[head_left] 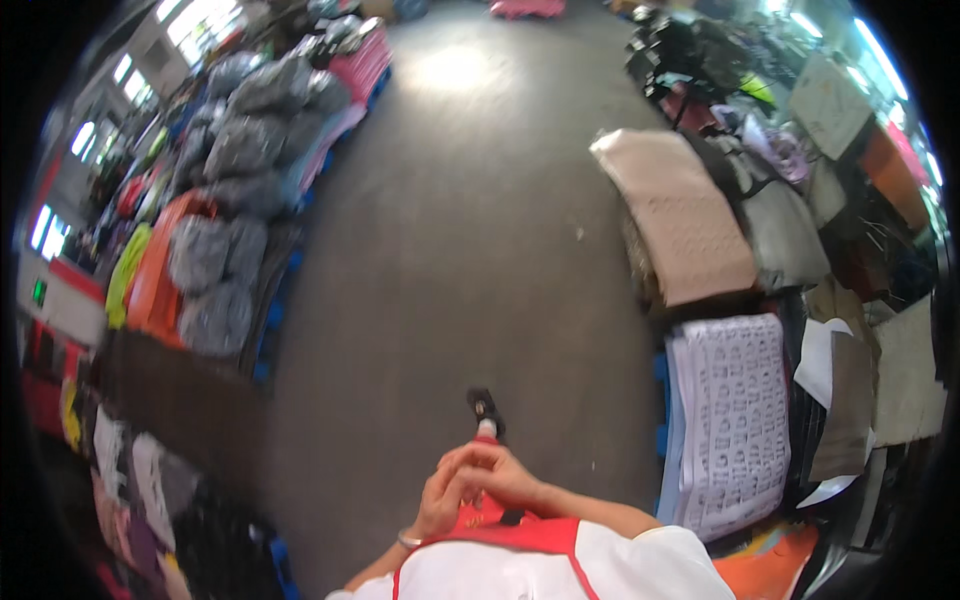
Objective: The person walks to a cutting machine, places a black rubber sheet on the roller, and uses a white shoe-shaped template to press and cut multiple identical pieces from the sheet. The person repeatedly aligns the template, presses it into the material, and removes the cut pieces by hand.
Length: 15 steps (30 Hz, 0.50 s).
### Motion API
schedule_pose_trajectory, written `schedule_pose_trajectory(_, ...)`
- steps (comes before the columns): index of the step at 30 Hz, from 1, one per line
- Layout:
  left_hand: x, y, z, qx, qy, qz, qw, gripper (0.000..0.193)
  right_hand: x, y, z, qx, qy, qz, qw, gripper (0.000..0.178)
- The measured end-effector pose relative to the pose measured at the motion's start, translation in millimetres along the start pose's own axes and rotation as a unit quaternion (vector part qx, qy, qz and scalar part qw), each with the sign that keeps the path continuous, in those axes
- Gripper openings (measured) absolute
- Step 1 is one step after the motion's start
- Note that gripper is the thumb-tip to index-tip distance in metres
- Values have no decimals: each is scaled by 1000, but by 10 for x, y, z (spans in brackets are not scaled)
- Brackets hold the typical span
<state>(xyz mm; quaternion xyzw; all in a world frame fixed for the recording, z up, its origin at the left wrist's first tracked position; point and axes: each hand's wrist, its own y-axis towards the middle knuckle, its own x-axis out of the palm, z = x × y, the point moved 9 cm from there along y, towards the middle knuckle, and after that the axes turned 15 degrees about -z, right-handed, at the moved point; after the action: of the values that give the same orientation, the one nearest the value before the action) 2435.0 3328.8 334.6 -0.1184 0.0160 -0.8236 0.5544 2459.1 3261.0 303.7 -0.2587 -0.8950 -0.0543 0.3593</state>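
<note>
My left hand [437,503] and my right hand [502,477] meet in front of my waist. Their fingers are closed and pressed together, the right partly covering the left. No object shows between them, and a red apron [560,536] over a white top shows just behind. A light-coloured bracelet [408,539] circles my left wrist. Past the hands, one dark shoe [483,405] reaches forward over the grey floor [450,260].
Clear-wrapped grey bundles [247,145] and an orange sheet stack [163,265] line the left on blue pallets. Along the right lie a pale pink sheet stack [680,215], a white patterned sheet stack [737,420] and leaning boards [908,375]. A pink stack [527,8] lies far ahead.
</note>
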Motion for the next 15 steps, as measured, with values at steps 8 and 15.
schedule_pose_trajectory(8,-928,2607,461,-32,-32,-112,993,30,-1585,1176,-1784,-101,73,66,990,17)
schedule_pose_trajectory(15,-1011,5012,420,-115,-20,-256,960,27,-3406,1419,-3116,-188,56,220,956,20)
